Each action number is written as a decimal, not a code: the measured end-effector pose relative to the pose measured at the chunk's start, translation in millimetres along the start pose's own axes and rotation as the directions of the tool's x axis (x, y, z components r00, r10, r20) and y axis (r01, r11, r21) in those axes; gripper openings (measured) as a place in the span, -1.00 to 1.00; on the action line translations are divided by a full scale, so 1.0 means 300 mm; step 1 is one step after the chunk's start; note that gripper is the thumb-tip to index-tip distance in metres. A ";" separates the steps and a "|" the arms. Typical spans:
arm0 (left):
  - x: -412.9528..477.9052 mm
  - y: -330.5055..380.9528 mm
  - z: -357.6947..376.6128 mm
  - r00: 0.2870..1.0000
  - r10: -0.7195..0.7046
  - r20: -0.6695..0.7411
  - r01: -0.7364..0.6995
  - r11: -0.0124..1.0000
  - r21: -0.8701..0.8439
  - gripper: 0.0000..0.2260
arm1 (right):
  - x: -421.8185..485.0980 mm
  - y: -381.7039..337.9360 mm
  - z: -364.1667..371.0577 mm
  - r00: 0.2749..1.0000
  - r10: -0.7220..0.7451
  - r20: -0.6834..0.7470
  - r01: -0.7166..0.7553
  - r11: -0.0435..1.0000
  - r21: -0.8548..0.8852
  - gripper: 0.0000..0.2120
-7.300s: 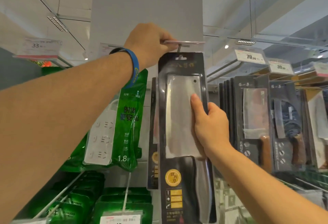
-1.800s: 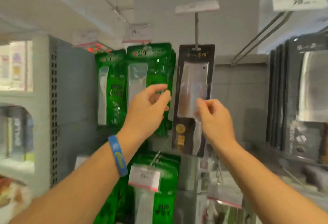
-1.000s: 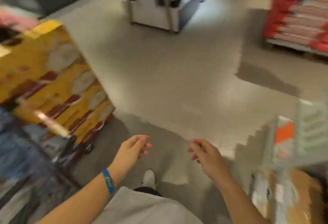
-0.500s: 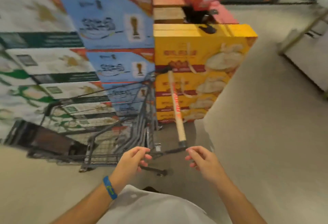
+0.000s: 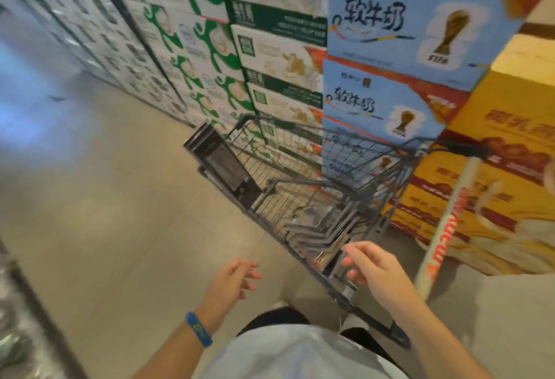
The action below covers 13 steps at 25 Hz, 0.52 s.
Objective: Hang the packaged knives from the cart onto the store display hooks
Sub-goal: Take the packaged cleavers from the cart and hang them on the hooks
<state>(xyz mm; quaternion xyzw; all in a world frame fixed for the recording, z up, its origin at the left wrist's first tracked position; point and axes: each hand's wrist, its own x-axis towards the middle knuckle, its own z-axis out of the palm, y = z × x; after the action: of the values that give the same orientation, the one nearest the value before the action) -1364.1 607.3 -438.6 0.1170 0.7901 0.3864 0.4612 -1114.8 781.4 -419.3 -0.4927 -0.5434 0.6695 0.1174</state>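
Note:
A grey wire shopping cart (image 5: 354, 144) stands in front of me, its white and red handle (image 5: 444, 222) at the right. Dark packaged knives (image 5: 223, 165) lean upright against the cart's far left wall, and several more packages (image 5: 318, 234) lie flat in the basket. My right hand (image 5: 375, 270) hovers over the cart's near edge, fingers loosely curled, holding nothing. My left hand (image 5: 231, 281), with a blue wristband, hangs empty over the floor left of the cart. The display hooks are out of view.
Stacked cartons rise behind the cart: green and white ones (image 5: 210, 33), blue ones (image 5: 390, 48), yellow ones (image 5: 495, 174) at the right. Beige floor (image 5: 105, 213) stretches to the left. A dark shelf edge (image 5: 27, 303) runs along the lower left.
I have turned from the hooks, where a knife package now hangs, round to the cart. Both hands came down empty, and the right one now reaches over the cart's basket.

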 end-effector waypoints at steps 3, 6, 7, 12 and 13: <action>-0.018 -0.007 -0.013 0.997 -0.047 -0.062 0.048 0.999 0.007 -0.78 | 0.102 -0.045 0.003 0.997 0.023 0.068 -0.020 0.998 -0.055 -0.85; -0.008 -0.002 -0.018 0.997 -0.035 -0.075 0.036 0.999 0.007 -0.76 | 0.160 -0.058 0.015 0.992 0.042 0.117 -0.029 0.994 -0.105 -0.84; 0.004 0.008 -0.020 0.996 -0.054 -0.071 0.055 0.998 0.009 -0.76 | 0.170 -0.065 0.014 0.992 0.062 0.113 -0.050 0.993 -0.106 -0.83; 0.142 0.125 0.009 0.996 -0.094 0.006 0.093 0.994 0.059 -0.76 | 0.237 -0.091 0.004 0.990 0.143 0.015 -0.141 0.986 -0.092 -0.84; 0.188 0.157 0.016 0.995 -0.090 0.046 0.086 0.992 0.091 -0.76 | 0.262 -0.096 0.009 0.988 0.151 -0.019 -0.152 0.984 -0.089 -0.84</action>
<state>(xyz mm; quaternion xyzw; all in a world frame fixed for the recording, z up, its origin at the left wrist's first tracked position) -1399.1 672.2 -442.1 0.1121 0.7992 0.3269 0.4918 -1166.2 845.1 -437.2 -0.5412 -0.5334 0.6484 0.0471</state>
